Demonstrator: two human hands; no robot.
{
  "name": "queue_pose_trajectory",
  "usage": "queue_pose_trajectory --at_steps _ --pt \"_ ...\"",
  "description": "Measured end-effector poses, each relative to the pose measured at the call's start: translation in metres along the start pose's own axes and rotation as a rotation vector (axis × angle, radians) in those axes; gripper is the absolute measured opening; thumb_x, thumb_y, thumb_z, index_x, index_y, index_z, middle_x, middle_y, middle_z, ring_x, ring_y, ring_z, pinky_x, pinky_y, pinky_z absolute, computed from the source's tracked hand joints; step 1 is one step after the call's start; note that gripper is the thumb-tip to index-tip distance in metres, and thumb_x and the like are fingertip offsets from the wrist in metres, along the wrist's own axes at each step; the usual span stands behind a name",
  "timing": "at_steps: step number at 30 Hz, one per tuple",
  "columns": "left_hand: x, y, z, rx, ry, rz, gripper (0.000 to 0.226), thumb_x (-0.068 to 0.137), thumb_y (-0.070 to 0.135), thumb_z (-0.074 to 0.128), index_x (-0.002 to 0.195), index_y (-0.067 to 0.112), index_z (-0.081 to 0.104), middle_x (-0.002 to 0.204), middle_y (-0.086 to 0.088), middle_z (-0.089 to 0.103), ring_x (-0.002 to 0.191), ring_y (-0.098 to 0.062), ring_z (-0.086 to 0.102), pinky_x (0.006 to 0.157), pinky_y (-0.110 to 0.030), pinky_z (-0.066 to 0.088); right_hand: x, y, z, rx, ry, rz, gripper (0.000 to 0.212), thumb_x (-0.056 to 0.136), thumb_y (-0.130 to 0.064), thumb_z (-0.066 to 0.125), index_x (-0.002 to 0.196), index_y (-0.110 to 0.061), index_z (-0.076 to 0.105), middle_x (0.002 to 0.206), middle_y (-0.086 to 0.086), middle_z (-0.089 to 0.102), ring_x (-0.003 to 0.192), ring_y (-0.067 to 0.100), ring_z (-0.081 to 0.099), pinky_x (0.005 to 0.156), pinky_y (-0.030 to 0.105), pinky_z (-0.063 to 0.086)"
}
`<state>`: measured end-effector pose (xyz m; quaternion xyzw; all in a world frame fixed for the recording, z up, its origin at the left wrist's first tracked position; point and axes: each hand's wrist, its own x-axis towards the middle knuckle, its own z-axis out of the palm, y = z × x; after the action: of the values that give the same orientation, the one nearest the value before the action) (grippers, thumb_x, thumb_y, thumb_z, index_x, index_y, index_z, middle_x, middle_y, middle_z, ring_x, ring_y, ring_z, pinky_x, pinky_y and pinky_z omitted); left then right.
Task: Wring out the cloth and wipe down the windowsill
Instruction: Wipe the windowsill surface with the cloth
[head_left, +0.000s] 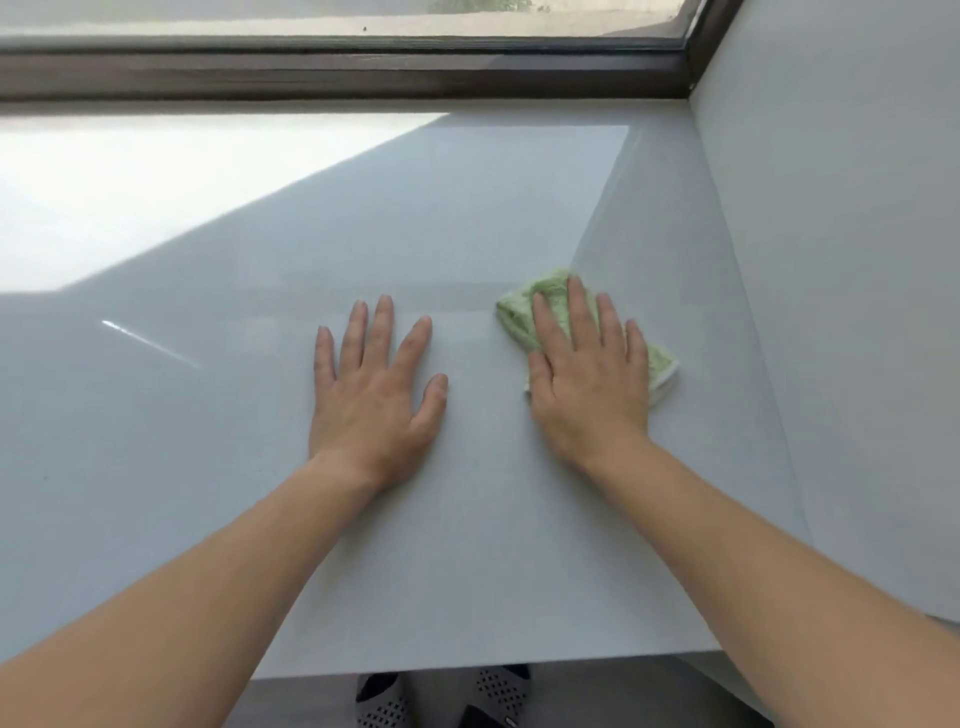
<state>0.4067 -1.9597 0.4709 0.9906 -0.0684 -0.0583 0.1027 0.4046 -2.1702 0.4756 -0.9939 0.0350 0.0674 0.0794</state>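
Slippered feet (441, 696) below, my left hand (371, 395) spreads flat on the windowsill (208, 415) for support while my right hand (589, 374) presses open-palmed onto the green cloth (524, 306) to wipe.

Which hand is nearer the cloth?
Right. The right hand lies flat on top of the cloth, pressing it to the sill. The left hand rests flat on bare sill to the cloth's left, not touching it.
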Motion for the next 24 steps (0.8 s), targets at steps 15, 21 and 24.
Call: queue_pose_trajectory --at_steps 15,21,24 --pt "0.057 0.008 -0.02 -0.113 0.101 -0.012 0.058 0.089 0.053 0.032 0.135 0.023 0.051 0.15 -0.011 0.037 0.143 -0.028 0.027 0.121 -0.053 0.002 0.067 0.014 -0.019 -0.03 -0.101 -0.295 0.06 0.098 -0.047 0.018 0.157 -0.042 0.012 0.168 -0.008 -0.003 0.155 0.023 0.001 0.123 0.044 -0.001" --pt "0.149 0.009 -0.02 0.0 -0.054 0.027 0.064 0.098 0.05 0.024 0.157 0.026 0.014 0.167 -0.007 -0.003 0.152 -0.023 -0.01 0.121 -0.049 -0.01 0.172 0.027 -0.03 0.027 0.02 0.128 0.056 0.103 -0.043 0.024 0.158 -0.04 0.014 0.169 -0.006 -0.001 0.154 0.024 0.004 0.123 0.047 0.002" --pt "0.162 0.008 -0.014 0.042 -0.034 0.021 0.066 0.097 0.051 0.019 0.157 0.028 0.004 0.167 -0.005 -0.008 0.152 -0.022 -0.015 0.121 -0.05 -0.009 0.178 -0.006 -0.021 0.007 0.042 0.098 0.056 0.103 -0.042 0.024 0.158 -0.038 0.011 0.169 -0.003 -0.004 0.154 0.025 0.001 0.123 0.049 0.002"
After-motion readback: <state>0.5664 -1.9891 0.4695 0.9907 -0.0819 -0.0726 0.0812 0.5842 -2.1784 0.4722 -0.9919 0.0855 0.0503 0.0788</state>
